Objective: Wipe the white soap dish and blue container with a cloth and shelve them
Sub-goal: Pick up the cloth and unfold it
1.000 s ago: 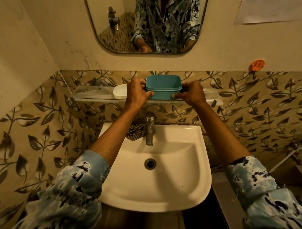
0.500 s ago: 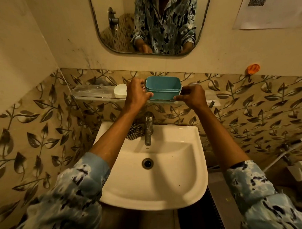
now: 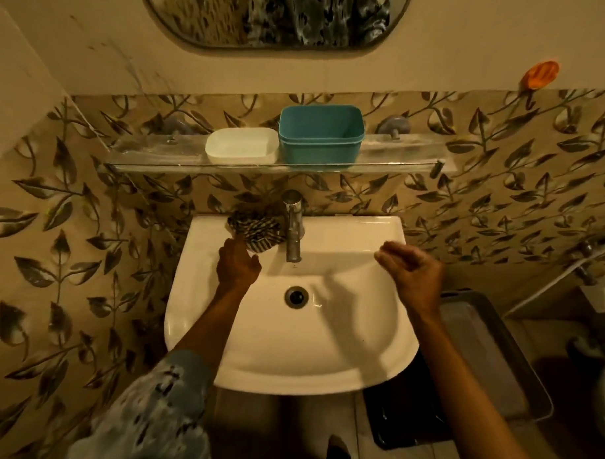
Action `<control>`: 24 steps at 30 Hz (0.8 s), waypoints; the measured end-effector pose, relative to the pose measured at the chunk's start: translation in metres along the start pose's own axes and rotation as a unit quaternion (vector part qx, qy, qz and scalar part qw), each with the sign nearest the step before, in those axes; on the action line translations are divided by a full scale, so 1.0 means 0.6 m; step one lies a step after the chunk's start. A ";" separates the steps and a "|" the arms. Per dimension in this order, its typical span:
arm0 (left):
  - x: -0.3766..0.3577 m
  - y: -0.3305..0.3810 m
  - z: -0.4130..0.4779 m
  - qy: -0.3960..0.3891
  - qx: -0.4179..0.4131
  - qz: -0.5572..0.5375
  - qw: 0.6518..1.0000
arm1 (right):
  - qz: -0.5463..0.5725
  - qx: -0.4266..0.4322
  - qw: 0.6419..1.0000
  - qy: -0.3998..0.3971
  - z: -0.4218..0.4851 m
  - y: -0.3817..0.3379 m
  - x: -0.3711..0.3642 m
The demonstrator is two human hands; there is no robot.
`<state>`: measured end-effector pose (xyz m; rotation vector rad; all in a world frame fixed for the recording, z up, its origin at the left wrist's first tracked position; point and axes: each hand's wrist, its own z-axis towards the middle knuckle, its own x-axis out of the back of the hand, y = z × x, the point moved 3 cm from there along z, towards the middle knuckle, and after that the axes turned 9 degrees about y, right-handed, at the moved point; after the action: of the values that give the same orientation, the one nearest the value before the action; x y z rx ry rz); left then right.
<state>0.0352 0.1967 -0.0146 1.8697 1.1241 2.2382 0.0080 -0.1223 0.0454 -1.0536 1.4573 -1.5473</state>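
Your white soap dish [image 3: 241, 145] and blue container [image 3: 321, 134] stand touching on the glass shelf [image 3: 147, 150], at twelve o'clock above the tap [image 3: 293, 226]. Your left hand [image 3: 237, 264] reaches, fingers loosely apart, toward the striped cloth [image 3: 255, 229] at eleven o'clock on the basin [image 3: 366, 330] rim; your right hand [image 3: 412, 273] hovers empty, half curled. Grab carelessly and the cloth could slide into the bowl.

Glossy white sink [image 3: 394, 356], shiny metal tap [image 3: 293, 226]
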 end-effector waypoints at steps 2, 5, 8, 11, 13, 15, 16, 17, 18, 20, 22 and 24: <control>-0.013 0.010 0.029 0.026 0.002 -0.001 1.000 | -0.018 -0.051 0.998 -0.035 -0.029 0.057 -0.002; -0.029 0.023 0.073 0.028 -0.038 0.035 0.998 | -0.042 -0.108 0.991 -0.061 -0.072 0.121 0.012; -0.057 0.035 0.121 0.002 -0.144 0.093 0.985 | -0.054 -0.150 0.984 -0.083 -0.105 0.160 0.030; -0.113 0.006 0.170 0.036 -0.152 0.143 0.977 | -0.060 -0.187 0.976 -0.096 -0.122 0.180 0.041; -0.104 0.010 0.146 0.027 -0.112 0.135 0.984 | -0.071 -0.195 0.972 -0.108 -0.123 0.185 0.042; -0.089 0.015 0.118 0.024 -0.070 0.082 0.994 | -0.072 -0.194 0.971 -0.123 -0.120 0.182 0.036; -0.078 0.017 0.109 0.036 -0.060 0.042 0.997 | -0.074 -0.190 0.970 -0.130 -0.116 0.177 0.030; -0.065 0.015 0.103 0.043 -0.053 0.006 0.998 | -0.077 -0.184 0.971 -0.135 -0.111 0.171 0.021; -0.052 0.011 0.098 0.041 -0.045 -0.023 0.998 | -0.077 -0.176 0.971 -0.141 -0.106 0.162 0.010; -0.023 -0.003 0.090 0.026 -0.028 -0.090 0.995 | -0.075 -0.152 0.973 -0.153 -0.095 0.139 -0.015; 0.014 -0.010 0.081 -0.019 -0.030 -0.163 0.986 | -0.083 -0.120 0.974 -0.173 -0.086 0.106 -0.047; 0.065 0.007 0.060 -0.106 -0.070 -0.214 0.969 | -0.083 -0.081 0.974 -0.193 -0.079 0.067 -0.084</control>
<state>0.0571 0.2293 0.0215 1.5809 1.1632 1.7883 -0.0175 -0.0606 0.0011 -1.5125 1.2620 -1.2554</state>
